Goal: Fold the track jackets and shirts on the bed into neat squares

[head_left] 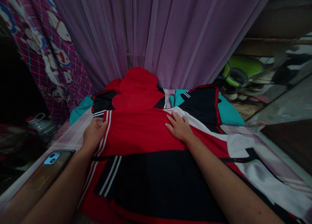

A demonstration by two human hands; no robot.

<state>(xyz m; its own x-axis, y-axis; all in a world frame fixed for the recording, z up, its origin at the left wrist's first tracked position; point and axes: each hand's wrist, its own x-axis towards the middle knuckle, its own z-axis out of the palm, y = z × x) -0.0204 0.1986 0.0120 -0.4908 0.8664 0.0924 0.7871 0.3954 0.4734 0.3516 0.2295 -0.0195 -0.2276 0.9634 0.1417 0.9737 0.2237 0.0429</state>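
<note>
A red, black and white hooded jacket [143, 133] lies spread out on a bed, with its red hood [137, 84] at the far end. My left hand [94, 133] curls over the jacket's left edge by the white stripes, fingers bent around the fabric. Flat on the red chest panel rests my right hand [179, 126], fingers stretched out and together, holding nothing. A black sleeve with red trim [204, 103] extends to the far right.
A phone [52, 158] lies on a wooden edge at the near left. A teal pillow [230, 113] sits behind the jacket. Purple curtain [156, 35] hangs at the back, patterned cloth [53, 48] at left. A green item [241, 69] and clutter stand on the right.
</note>
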